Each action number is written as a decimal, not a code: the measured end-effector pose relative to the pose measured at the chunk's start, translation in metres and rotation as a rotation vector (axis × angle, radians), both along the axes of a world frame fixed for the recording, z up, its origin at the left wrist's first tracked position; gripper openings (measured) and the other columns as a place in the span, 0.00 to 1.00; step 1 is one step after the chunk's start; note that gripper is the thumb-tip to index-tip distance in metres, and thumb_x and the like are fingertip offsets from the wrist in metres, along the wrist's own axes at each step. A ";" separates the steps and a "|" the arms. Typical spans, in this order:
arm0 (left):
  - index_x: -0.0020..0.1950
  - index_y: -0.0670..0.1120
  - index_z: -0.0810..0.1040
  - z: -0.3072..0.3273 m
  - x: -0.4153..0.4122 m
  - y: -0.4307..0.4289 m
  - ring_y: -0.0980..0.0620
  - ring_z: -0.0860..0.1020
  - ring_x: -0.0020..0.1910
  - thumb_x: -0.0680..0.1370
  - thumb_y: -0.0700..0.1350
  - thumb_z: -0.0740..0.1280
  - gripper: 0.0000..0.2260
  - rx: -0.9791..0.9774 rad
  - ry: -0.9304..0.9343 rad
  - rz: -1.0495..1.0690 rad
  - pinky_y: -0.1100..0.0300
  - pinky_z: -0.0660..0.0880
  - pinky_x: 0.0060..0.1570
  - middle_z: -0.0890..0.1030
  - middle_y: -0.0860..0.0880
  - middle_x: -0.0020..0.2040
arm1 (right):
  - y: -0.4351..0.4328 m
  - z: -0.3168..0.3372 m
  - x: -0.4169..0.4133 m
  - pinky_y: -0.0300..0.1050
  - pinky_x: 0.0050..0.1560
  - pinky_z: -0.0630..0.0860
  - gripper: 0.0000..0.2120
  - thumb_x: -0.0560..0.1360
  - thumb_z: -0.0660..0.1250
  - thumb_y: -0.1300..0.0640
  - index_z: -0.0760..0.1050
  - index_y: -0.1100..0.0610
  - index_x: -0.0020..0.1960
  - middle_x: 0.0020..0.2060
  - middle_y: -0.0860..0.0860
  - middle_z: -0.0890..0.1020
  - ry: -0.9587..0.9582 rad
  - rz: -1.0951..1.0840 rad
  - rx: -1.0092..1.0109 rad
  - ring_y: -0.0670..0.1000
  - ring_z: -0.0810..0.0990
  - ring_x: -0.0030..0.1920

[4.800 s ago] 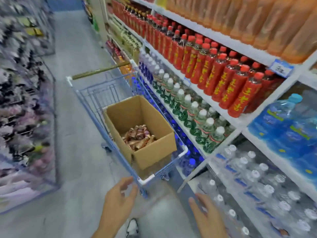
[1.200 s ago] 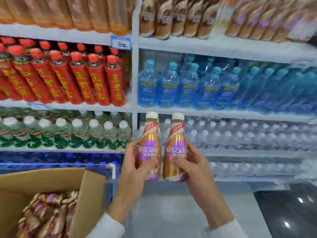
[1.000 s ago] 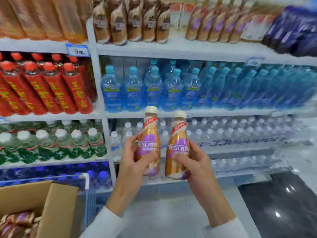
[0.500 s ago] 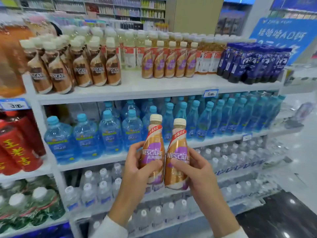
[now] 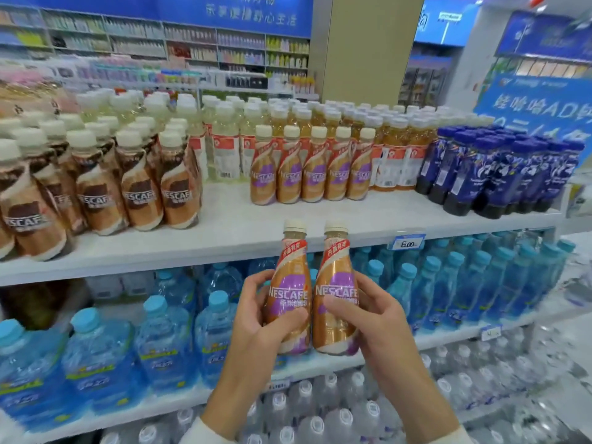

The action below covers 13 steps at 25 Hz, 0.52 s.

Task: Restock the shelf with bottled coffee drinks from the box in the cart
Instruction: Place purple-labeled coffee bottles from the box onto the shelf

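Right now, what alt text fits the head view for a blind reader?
The left hand and right hand each hold an upright gold coffee bottle, side by side, before a shelf. Five matching bottles stand on it; water bottles fill the shelf below.

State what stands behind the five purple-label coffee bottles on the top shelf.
Amber drink bottles with cream caps stand behind the purple-label row; their lower bodies are hidden by it.
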State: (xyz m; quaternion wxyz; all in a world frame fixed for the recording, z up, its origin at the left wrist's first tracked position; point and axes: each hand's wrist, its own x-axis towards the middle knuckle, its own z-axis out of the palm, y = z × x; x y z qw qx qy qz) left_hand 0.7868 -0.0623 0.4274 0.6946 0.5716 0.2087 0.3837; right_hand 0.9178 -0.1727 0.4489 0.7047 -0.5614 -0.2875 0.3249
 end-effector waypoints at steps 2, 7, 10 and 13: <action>0.65 0.50 0.73 0.003 0.011 0.015 0.46 0.84 0.48 0.65 0.44 0.76 0.29 0.007 0.005 0.020 0.58 0.81 0.42 0.84 0.45 0.54 | 0.017 0.002 0.016 0.40 0.36 0.81 0.26 0.63 0.81 0.60 0.82 0.54 0.61 0.51 0.55 0.87 -0.001 0.025 0.004 0.55 0.87 0.49; 0.64 0.55 0.74 0.022 0.042 0.050 0.47 0.84 0.53 0.62 0.54 0.79 0.32 0.113 0.044 0.130 0.53 0.82 0.49 0.84 0.47 0.56 | 0.060 0.014 0.059 0.56 0.56 0.81 0.28 0.63 0.82 0.61 0.81 0.56 0.62 0.53 0.56 0.87 -0.009 0.074 0.019 0.58 0.86 0.55; 0.66 0.55 0.73 0.043 0.064 0.069 0.49 0.83 0.55 0.65 0.50 0.80 0.31 0.198 0.050 0.170 0.58 0.81 0.48 0.83 0.51 0.58 | 0.083 0.036 0.081 0.51 0.54 0.81 0.28 0.64 0.81 0.59 0.80 0.55 0.63 0.53 0.53 0.87 -0.070 0.112 0.068 0.55 0.86 0.55; 0.68 0.52 0.73 0.063 0.085 0.090 0.53 0.83 0.56 0.67 0.48 0.78 0.30 0.264 0.063 0.188 0.60 0.81 0.49 0.83 0.53 0.59 | 0.106 0.057 0.103 0.44 0.51 0.83 0.25 0.69 0.78 0.61 0.77 0.51 0.64 0.53 0.49 0.87 -0.156 0.132 0.090 0.48 0.86 0.54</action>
